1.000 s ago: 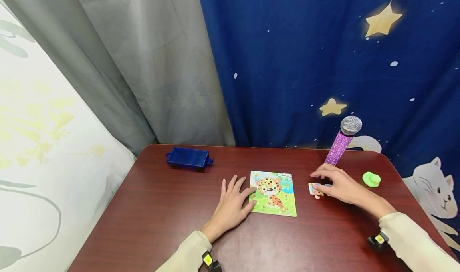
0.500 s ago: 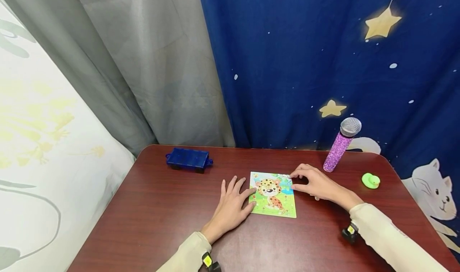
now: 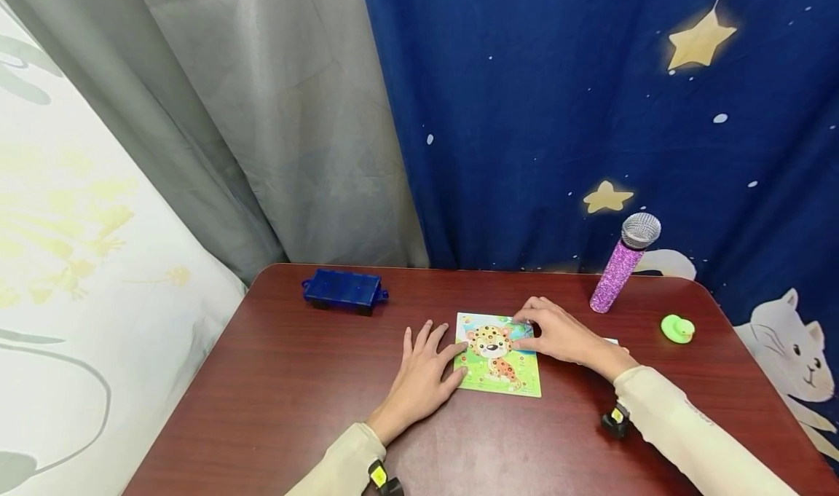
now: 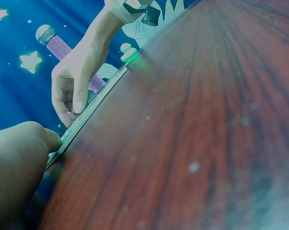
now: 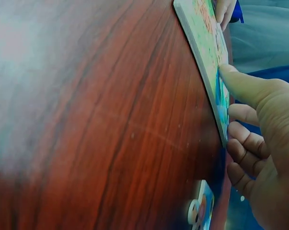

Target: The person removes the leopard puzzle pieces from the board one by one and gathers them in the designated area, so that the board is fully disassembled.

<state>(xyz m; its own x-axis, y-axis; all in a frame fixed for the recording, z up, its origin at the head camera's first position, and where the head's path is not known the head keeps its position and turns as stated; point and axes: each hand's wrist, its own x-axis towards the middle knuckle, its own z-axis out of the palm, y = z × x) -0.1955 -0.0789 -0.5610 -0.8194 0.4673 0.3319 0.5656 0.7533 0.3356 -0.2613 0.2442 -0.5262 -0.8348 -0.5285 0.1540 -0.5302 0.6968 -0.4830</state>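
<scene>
A square leopard jigsaw puzzle (image 3: 494, 357) lies flat on the dark red table. My left hand (image 3: 418, 385) rests beside it with fingers spread, thumb and index fingertips at the board's left edge. My right hand (image 3: 564, 334) is over the upper right corner, its thumb and index finger pinching at a blue puzzle piece (image 3: 526, 331) there. In the right wrist view, the right thumb (image 5: 237, 79) touches the picture while the other fingers curl near the board's edge. A loose puzzle piece (image 5: 206, 206) lies on the table nearby, mostly hidden behind the right wrist in the head view.
A blue toy wagon (image 3: 344, 290) stands at the back left of the table (image 3: 295, 379). Toward the back right is a purple glitter microphone (image 3: 619, 270), upright, with a small green toy duck (image 3: 678, 328) to its right. Curtains hang behind the table.
My right hand has moved left from the loose pieces to the puzzle's upper right corner, and slightly farther onto it in the last half second. The left hand has stayed still.
</scene>
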